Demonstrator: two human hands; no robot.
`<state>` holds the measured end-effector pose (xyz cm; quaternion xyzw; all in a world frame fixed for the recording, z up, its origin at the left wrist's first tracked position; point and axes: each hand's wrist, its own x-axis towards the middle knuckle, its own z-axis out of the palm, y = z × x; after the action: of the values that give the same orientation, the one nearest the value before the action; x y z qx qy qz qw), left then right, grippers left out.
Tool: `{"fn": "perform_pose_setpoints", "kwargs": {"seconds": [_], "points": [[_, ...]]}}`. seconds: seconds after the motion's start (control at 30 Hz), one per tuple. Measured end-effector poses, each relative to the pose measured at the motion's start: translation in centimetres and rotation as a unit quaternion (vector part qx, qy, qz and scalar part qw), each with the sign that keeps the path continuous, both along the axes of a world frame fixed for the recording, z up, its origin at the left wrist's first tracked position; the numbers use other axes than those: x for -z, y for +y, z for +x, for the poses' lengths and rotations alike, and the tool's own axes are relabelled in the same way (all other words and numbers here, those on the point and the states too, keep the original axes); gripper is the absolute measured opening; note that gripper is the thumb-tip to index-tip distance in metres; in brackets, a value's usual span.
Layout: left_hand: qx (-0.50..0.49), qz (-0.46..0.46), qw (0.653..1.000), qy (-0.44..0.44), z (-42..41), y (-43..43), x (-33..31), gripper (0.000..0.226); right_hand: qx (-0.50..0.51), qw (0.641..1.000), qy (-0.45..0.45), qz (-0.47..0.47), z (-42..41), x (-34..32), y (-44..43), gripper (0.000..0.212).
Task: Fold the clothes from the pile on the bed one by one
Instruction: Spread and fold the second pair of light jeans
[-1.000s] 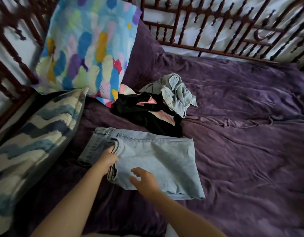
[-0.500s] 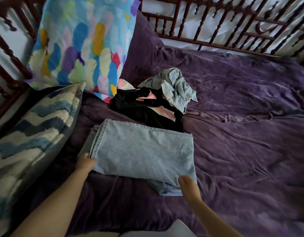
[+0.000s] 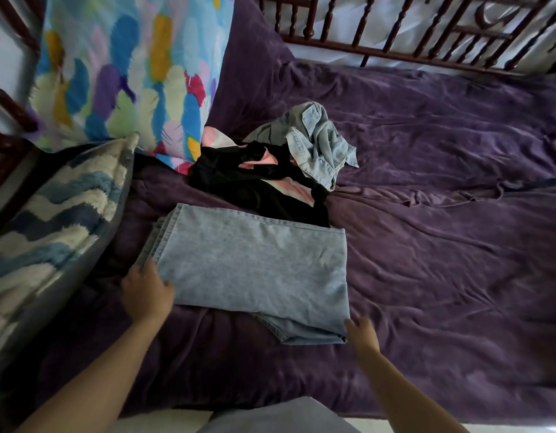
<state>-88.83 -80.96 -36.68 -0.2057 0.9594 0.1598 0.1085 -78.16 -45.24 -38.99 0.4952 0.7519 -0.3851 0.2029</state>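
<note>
Left hand (image 3: pixel 147 293) grips the folded jeans (image 3: pixel 255 270) at their eight o'clock edge; right hand (image 3: pixel 362 334), blurred at the five o'clock corner, grip unclear. A layer pokes out there: lifted unevenly, the fold may spill. The pile (image 3: pixel 264 182) sits at twelve o'clock

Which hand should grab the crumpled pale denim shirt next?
Right, likely: the right hand is loose at the corner of the folded light-blue jeans, the left hand rests on their left edge, and the crumpled pale denim shirt lies toward the right.

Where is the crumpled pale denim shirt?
Head view, upper centre: the crumpled pale denim shirt sits atop the black garment, right of the colourful pillow.
</note>
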Motion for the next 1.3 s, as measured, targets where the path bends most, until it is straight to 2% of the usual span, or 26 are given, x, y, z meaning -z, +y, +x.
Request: {"fn": "perform_pose_setpoints", "kwargs": {"seconds": [0.1,0.2,0.3,0.43,0.53,0.63,0.7,0.8,0.83,0.87,0.9,0.97,1.0,1.07,1.1,1.17,1.2,1.23,1.27,1.3], "points": [[0.196,-0.044,0.979,-0.022,1.6,3.2,0.6,0.061,0.056,0.998,0.012,-0.036,-1.0,0.8,0.5,0.036],[0.315,-0.049,0.942,-0.109,3.2,5.7,2.0,0.061,0.136,0.987,0.019,-0.078,-1.3,1.9,0.7,0.038],[0.350,-0.048,0.915,-0.195,4.1,6.8,2.9,0.064,0.202,0.974,0.026,-0.104,-1.7,1.9,1.0,0.016],[0.363,-0.080,0.904,-0.211,4.1,7.9,3.0,0.059,0.260,0.955,0.074,-0.124,-2.6,0.7,3.5,0.024],[0.374,-0.071,0.897,-0.225,4.3,8.8,3.1,0.056,0.318,0.931,0.042,-0.177,-1.0,0.2,4.0,0.021],[0.367,-0.060,0.900,-0.227,4.3,8.6,3.3,0.057,0.319,0.930,0.048,-0.174,-0.4,-0.2,3.2,0.022],[0.371,-0.040,0.898,-0.232,4.2,8.1,3.3,0.057,0.274,0.950,0.081,-0.125,-1.6,-1.4,2.7,0.024],[0.355,0.033,0.906,-0.230,3.8,7.5,2.8,0.055,0.147,0.979,0.138,-0.014,-3.6,-4.3,1.2,0.034],[0.323,0.092,0.917,-0.216,3.4,7.4,2.6,0.052,0.108,0.981,0.158,0.018,-4.3,-5.6,0.3,0.035],[0.252,0.182,0.928,-0.203,2.9,7.2,2.3,0.049,0.069,0.981,0.175,0.043,-5.1,-6.8,-0.8,0.034],[0.147,0.291,0.925,-0.195,2.3,6.9,1.7,0.044,0.027,0.979,0.191,0.061,-6.0,-8.0,-2.2,0.034],[-0.064,0.472,0.864,-0.160,0.7,5.8,0.5,0.034,-0.065,0.970,0.214,0.093,-7.9,-10.0,-5.6,0.033],[-0.139,0.524,0.827,-0.150,-0.1,5.0,-0.1,0.030,-0.121,0.963,0.216,0.105,-9.0,-10.9,-7.6,0.029],[-0.224,0.612,0.746,-0.137,-2.0,3.4,-1.4,0.030,-0.238,0.942,0.217,0.099,-10.8,-11.9,-12.0,0.010],[-0.251,0.650,0.706,-0.127,-3.1,2.5,-2.1,0.038,-0.303,0.923,0.221,0.089,-11.6,-12.2,-14.5,0.007],[-0.276,0.699,0.650,-0.113,-5.2,0.6,-3.1,0.062,-0.434,0.867,0.243,0.042,-12.3,-11.8,-19.4,0.022],[-0.277,0.707,0.641,-0.113,-6.1,-0.2,-3.4,0.072,-0.486,0.840,0.241,0.015,-12.3,-11.3,-21.4,0.027],[-0.271,0.701,0.649,-0.119,-6.8,-0.8,-3.8,0.076,-0.530,0.820,0.219,-0.007,-12.0,-10.7,-23.1,0.036],[-0.261,0.683,0.669,-0.129,-7.3,-1.2,-4.0,0.073,-0.561,0.807,0.181,-0.030,-11.7,-9.9,-24.2,0.047],[-0.248,0.647,0.707,-0.139,-7.7,-1.5,-4.0,0.062,-0.579,0.801,0.142,-0.057,-11.2,-8.9,-24.7,0.055]]}}
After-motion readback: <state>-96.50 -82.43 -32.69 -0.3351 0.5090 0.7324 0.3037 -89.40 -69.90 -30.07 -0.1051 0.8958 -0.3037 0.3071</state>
